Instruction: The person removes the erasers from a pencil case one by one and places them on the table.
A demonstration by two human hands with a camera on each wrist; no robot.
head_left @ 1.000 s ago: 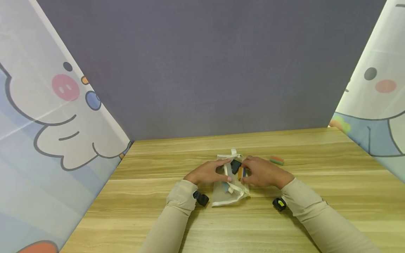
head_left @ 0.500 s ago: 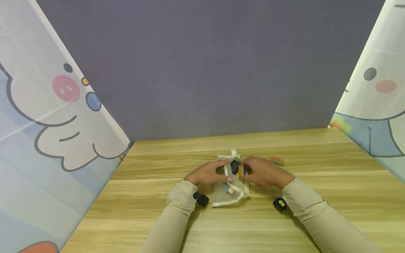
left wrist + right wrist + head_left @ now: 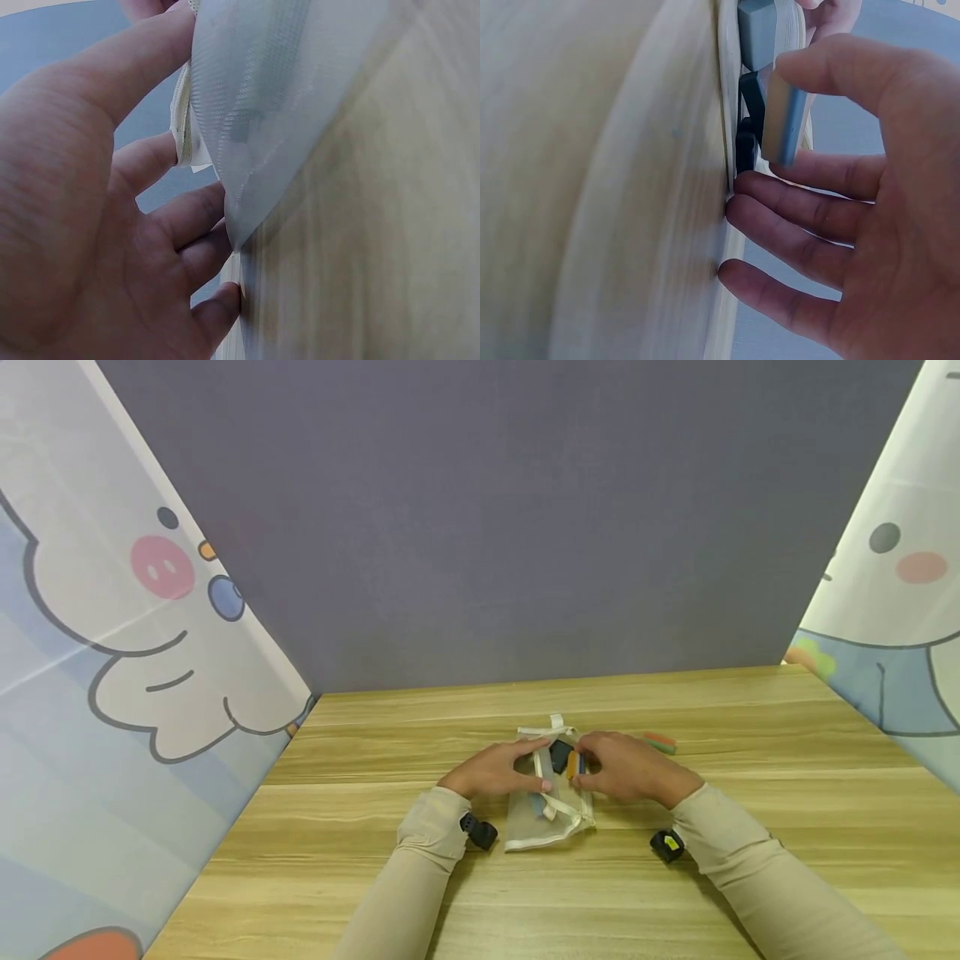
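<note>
A translucent mesh zipper pouch (image 3: 536, 827) with white edging lies on the table, its mouth spread. My left hand (image 3: 491, 770) touches its white zipper edge (image 3: 181, 112), thumb and index finger apart. My right hand (image 3: 626, 766) pinches a small orange-and-blue block (image 3: 574, 765) over the mouth; in the right wrist view the thumb lies on the block's (image 3: 776, 124) orange side and the index finger is at its lower end. Beside it, a black item (image 3: 559, 755) shows in the mouth. A light-blue item (image 3: 537, 806) shows through the mesh, partly hidden.
An orange-and-green block (image 3: 660, 742) lies on the wooden table (image 3: 375, 743), just beyond my right hand. A grey panel (image 3: 525, 527) rises behind the table. Printed cartoon curtains (image 3: 135, 635) hang at both sides.
The hands, the pouch and the orange-and-blue block keep nearly the same places; the orange-and-blue block tilts slightly. The whole view shifts a little.
</note>
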